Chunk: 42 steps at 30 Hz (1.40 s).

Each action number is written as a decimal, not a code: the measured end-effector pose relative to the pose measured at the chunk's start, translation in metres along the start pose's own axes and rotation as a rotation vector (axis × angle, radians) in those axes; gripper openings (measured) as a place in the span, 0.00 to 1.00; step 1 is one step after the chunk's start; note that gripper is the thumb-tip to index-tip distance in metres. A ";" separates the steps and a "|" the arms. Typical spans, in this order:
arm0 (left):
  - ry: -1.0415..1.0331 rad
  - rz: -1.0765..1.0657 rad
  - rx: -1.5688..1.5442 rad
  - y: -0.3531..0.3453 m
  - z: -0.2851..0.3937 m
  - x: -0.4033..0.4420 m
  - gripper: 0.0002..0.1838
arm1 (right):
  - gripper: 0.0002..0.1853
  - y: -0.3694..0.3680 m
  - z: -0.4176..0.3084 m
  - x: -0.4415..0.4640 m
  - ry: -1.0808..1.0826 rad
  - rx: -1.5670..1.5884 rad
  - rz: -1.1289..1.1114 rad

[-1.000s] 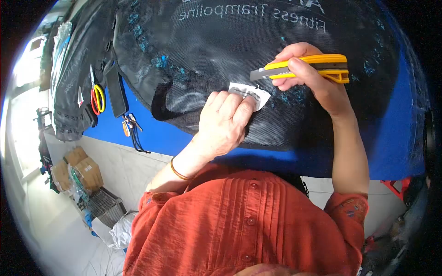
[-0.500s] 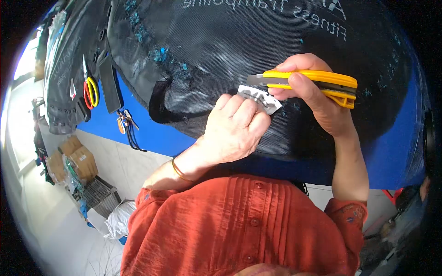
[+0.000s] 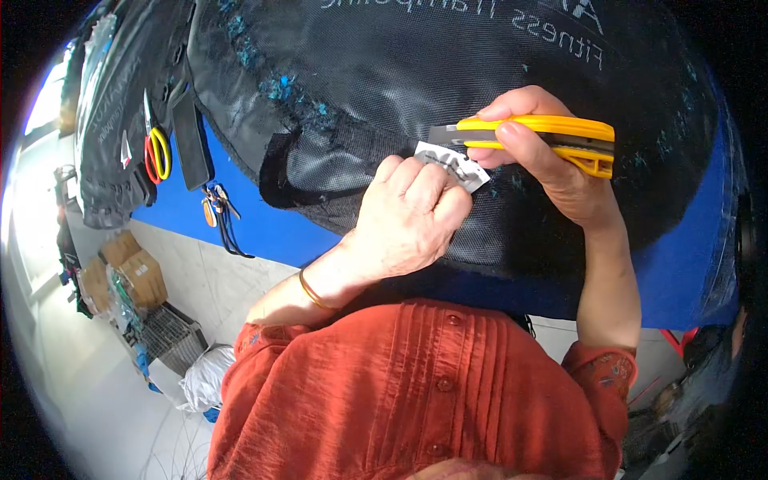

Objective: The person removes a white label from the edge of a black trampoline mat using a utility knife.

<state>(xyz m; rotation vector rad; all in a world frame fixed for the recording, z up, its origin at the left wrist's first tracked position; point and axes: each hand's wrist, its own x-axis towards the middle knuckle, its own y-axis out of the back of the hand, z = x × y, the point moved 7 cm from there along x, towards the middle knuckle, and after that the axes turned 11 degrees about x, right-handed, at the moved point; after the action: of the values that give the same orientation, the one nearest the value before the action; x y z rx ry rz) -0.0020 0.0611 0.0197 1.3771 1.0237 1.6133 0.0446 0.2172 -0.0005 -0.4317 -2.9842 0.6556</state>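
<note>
Pinching a yellow cutter, the right hand is beside a white label the left hand holds.

Has a blue tabletop, mostly covered by black mesh fabric with white lettering; carries a flat black slab at left, just beside scissors with red and yellow handles, and keys with a dark cord near the edge

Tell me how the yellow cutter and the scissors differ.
The yellow cutter is in the right hand; the scissors lie loose. The cutter's blade points to the picture's left; the scissors' blades point toward its top. The cutter's body is yellow and dark; the scissors' handles are red and yellow. Both carry yellow.
</note>
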 end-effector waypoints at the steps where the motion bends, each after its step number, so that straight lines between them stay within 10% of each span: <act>1: 0.008 0.000 -0.005 0.000 -0.001 0.000 0.09 | 0.12 0.003 0.002 0.000 -0.019 -0.020 -0.045; 42: 0.001 0.003 0.025 0.000 0.000 0.000 0.08 | 0.08 0.009 -0.008 0.001 -0.040 -0.046 -0.040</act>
<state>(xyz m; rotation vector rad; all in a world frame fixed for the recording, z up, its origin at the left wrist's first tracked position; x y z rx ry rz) -0.0023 0.0609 0.0200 1.3950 1.0460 1.6080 0.0472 0.2281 0.0030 -0.3650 -3.0425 0.6010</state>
